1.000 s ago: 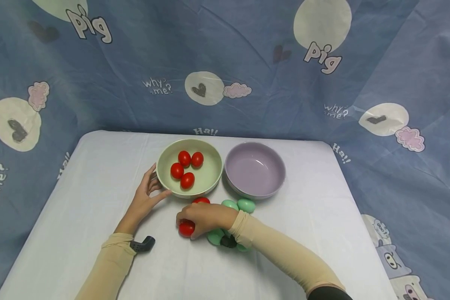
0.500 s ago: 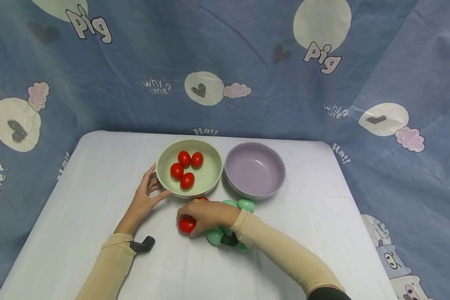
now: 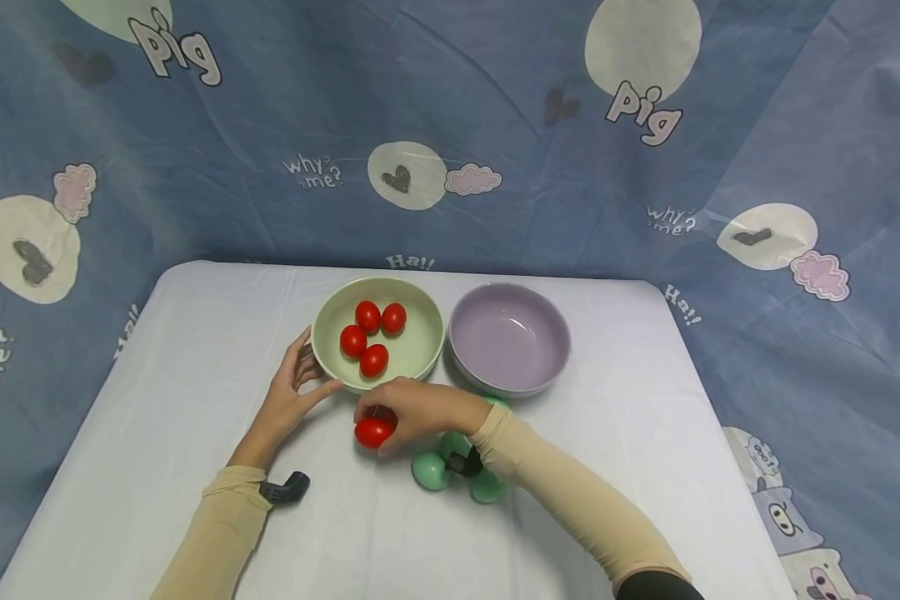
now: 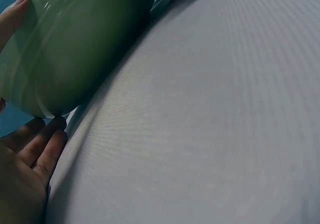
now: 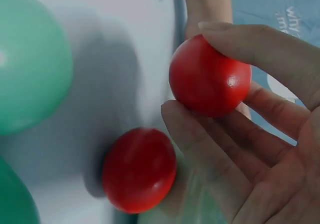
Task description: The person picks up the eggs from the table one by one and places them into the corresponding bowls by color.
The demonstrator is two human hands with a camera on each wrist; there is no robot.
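Observation:
Thumb and fingertips of my right hand pinch a red egg just in front of the light green bowl. The right wrist view shows this egg between thumb and fingers, while another red egg lies on the table below; the hand hides that one from the head view. Several red eggs rest inside the green bowl. Around the bowl's left front side, my left hand holds its wall, the thumb at the front and the other fingers at the left.
A purple bowl stands close to the right of the green one, with nothing in it. Several green eggs lie under and beside my right wrist, partly hidden. White cloth covers the table; a blue printed curtain hangs behind.
My right hand has moved toward the green bowl with the red egg, now covering the other red egg near the rim. The left hand stays in place.

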